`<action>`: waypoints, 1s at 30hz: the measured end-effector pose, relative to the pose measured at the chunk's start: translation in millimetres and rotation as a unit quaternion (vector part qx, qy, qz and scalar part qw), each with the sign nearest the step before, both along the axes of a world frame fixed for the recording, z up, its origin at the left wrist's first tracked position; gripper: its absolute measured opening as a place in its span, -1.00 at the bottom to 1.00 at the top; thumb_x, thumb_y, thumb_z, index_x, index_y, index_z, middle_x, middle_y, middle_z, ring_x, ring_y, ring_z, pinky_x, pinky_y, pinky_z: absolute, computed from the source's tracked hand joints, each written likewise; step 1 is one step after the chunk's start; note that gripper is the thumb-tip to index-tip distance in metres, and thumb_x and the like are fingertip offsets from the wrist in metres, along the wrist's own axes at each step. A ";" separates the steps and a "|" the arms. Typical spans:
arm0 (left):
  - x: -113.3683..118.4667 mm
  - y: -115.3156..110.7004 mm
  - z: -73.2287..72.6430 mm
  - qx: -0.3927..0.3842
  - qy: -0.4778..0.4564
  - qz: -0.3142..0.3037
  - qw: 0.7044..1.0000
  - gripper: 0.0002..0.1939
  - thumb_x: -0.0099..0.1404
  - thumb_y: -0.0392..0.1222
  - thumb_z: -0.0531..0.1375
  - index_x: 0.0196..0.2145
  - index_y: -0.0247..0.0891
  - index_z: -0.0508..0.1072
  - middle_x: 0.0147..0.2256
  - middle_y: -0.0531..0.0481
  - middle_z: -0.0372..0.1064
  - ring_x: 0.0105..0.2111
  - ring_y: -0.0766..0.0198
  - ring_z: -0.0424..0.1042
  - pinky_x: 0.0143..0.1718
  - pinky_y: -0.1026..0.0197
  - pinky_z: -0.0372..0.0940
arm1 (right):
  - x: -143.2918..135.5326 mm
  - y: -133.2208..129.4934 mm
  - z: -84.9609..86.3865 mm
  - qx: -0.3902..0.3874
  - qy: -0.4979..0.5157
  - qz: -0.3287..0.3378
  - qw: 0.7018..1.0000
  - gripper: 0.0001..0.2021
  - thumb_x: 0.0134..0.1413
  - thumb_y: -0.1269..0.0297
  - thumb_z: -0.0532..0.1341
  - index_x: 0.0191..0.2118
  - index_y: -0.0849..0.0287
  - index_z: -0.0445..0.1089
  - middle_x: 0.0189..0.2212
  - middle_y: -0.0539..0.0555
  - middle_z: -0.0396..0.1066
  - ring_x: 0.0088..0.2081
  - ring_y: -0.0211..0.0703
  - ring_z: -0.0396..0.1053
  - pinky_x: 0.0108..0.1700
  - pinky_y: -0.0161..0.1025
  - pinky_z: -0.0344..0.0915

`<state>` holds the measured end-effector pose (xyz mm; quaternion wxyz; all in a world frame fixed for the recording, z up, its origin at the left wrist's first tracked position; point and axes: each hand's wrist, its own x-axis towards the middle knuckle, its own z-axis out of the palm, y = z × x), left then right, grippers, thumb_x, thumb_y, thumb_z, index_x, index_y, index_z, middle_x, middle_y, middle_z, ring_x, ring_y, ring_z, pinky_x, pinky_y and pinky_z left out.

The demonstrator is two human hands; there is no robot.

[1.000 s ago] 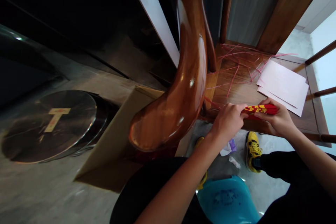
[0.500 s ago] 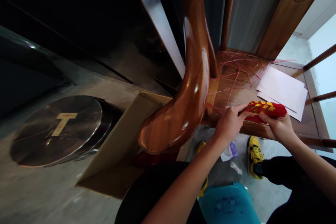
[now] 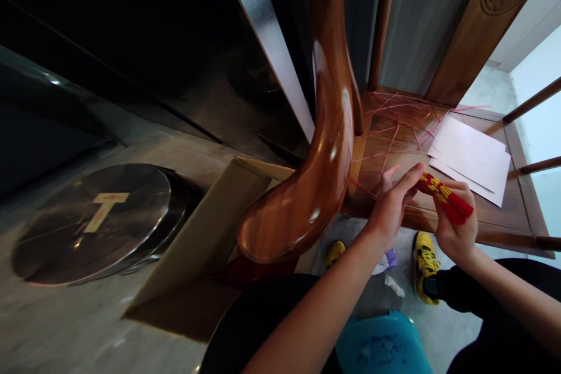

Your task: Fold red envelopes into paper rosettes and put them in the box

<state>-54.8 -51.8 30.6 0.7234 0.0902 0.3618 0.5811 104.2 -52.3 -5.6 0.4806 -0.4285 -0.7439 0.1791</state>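
Red-and-yellow bundle point(image 3: 450, 203) just swung from near-level to sloping, over the front edge of the chair seat point(image 3: 521, 201); our right hand point(image 3: 459, 239) grips it, our left hand point(image 3: 391, 210) fans its fingers, thumb at the upper end (can't tell if pinching), so the right likely carries it. We've got pink strands point(image 3: 391, 140) and white sheets point(image 3: 468, 143) cluttering the seat, curved armrest point(image 3: 298, 204) partly blocking the cardboard box point(image 3: 193, 263).

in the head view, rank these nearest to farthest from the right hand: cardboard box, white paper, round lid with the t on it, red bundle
1. Red bundle: in the right hand.
2. White paper: on the wooden seat, just past the hand.
3. Cardboard box: well to the left.
4. Round lid: farthest left, beyond the box.
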 end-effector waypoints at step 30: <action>-43.3 5.4 8.6 0.084 0.197 -0.201 0.956 -0.41 0.07 0.03 0.54 0.01 -0.26 0.62 0.01 -0.14 0.60 0.00 0.10 0.53 0.07 0.12 0.32 | 9.1 5.2 48.4 -0.497 0.118 0.192 0.838 -0.41 0.29 -0.01 0.38 0.35 -0.17 0.27 0.25 0.07 0.45 0.26 0.07 0.41 0.33 0.06 0.35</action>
